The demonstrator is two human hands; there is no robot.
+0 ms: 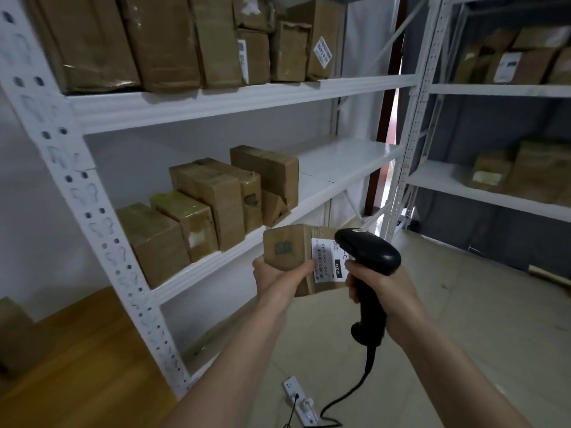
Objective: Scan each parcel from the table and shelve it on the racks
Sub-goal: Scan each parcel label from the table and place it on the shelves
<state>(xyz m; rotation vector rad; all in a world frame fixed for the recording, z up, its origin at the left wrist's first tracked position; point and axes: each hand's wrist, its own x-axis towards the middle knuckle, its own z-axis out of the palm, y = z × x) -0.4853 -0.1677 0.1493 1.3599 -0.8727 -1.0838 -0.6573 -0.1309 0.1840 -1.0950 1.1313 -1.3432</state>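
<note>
My left hand (pixel 279 281) grips a small brown cardboard parcel (pixel 289 247) from below, its white barcode label (pixel 326 261) facing up. My right hand (pixel 375 288) holds a black corded barcode scanner (pixel 367 251) by its handle, with the scanner head right over the label's right side. Both are held in front of the white metal rack (pixel 216 100). Its middle shelf (pixel 336 168) carries several brown boxes (pixel 213 199) on its left half, and its right half is bare.
The top shelf holds a row of taped boxes (pixel 173 41). A second rack (pixel 500 186) with parcels stands at right. A wooden table (pixel 77 366) corner lies at bottom left. A white power strip (pixel 298 400) and the scanner cable lie on the floor.
</note>
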